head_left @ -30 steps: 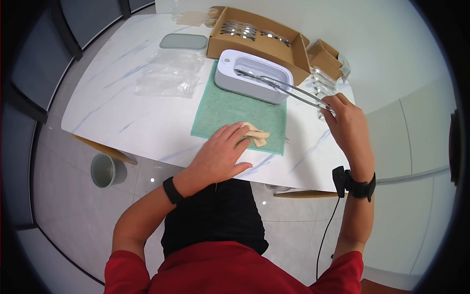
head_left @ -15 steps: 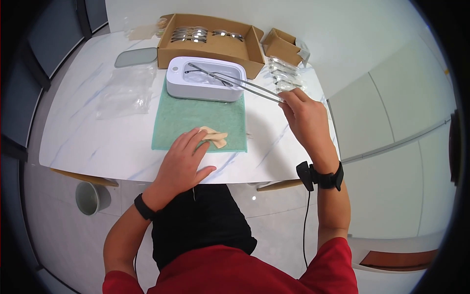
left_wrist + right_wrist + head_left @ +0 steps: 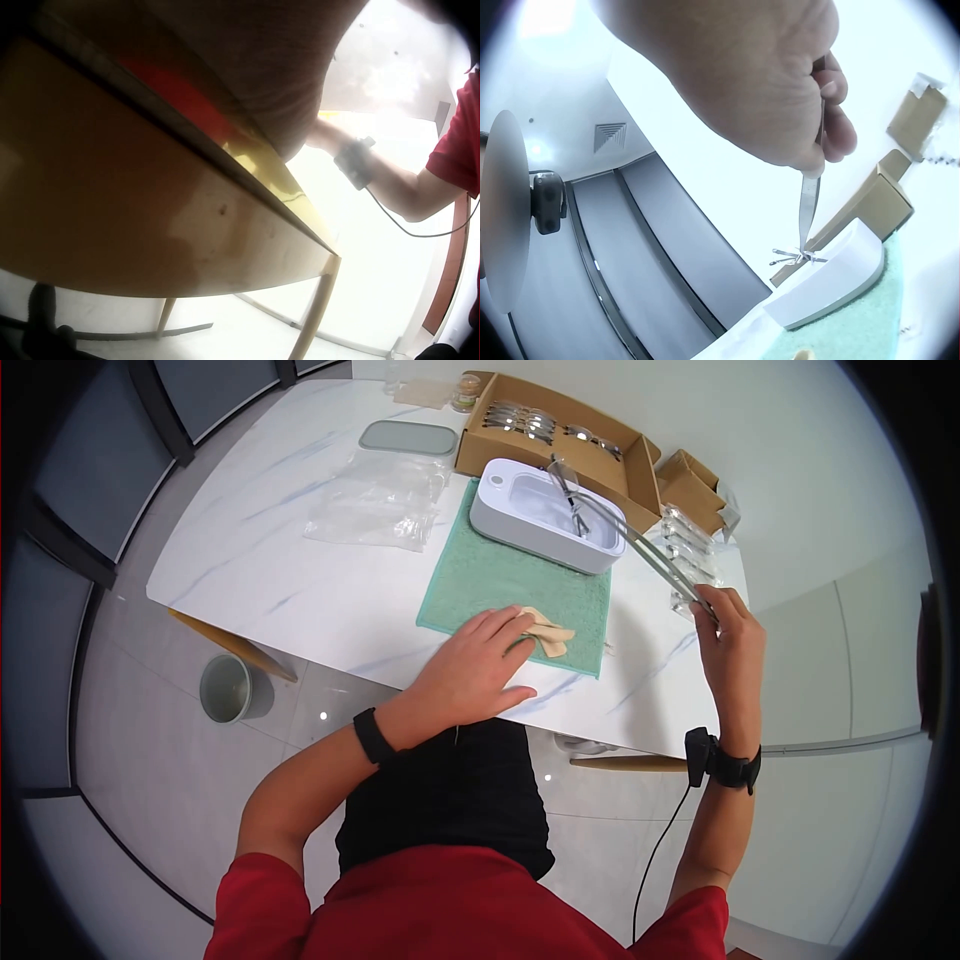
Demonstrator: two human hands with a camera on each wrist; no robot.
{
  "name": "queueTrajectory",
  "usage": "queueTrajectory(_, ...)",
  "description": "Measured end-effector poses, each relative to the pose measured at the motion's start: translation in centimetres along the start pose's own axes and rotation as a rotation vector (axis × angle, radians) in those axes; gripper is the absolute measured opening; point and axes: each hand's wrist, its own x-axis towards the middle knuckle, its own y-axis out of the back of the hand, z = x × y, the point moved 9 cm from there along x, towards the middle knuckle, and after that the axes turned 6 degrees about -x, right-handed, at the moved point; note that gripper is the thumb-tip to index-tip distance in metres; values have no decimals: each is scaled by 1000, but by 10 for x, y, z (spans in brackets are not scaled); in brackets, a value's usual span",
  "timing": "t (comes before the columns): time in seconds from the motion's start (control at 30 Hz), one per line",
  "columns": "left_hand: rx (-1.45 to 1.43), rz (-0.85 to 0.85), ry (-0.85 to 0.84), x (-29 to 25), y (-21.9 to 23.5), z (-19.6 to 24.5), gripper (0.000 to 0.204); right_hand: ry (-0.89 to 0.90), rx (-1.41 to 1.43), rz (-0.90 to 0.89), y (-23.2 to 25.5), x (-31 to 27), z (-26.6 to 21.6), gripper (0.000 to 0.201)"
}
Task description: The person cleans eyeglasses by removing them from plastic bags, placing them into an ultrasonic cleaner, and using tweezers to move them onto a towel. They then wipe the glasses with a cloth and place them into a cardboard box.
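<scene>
Pinching slim, flat-armed metal tweezers (image 3: 655, 556) between the thumb and bent fingers of the right hand (image 3: 735, 643). Holding thin, dark-armed glasses (image 3: 567, 481) with clear lenses at the tips, tilting them steeply over the glossy white, round-cornered cleaner (image 3: 540, 544), apparently without touching its rim. Resting the left hand (image 3: 473, 668) palm down, with fingers nearly straight, slightly spread and gripping nothing, just touching a soft, creased tan cloth (image 3: 552, 632) on the fuzzy green towel (image 3: 515, 582) beneath the cleaner. Working over a smooth, blue-veined white table (image 3: 250, 550), facing crinkled clear bags (image 3: 375, 500) and a shallow cardboard box (image 3: 644, 510).
</scene>
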Motion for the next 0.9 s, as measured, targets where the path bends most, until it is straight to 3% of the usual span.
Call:
queueTrajectory(0.27,12,11,-4,0,-1,0,53,43,-20,17,1,-2,1,17)
queueTrajectory(0.47,16,19,-7,-1,-2,-1,53,-55,19,7,9,-5,8,16)
queueTrajectory(0.67,-3,23,-3,-1,3,1,53,-155,137,-31,47,-19,-3,18)
queueTrajectory(0.9,-1,21,-3,-1,1,0,52,119,-49,-124,39,-37,-39,25)
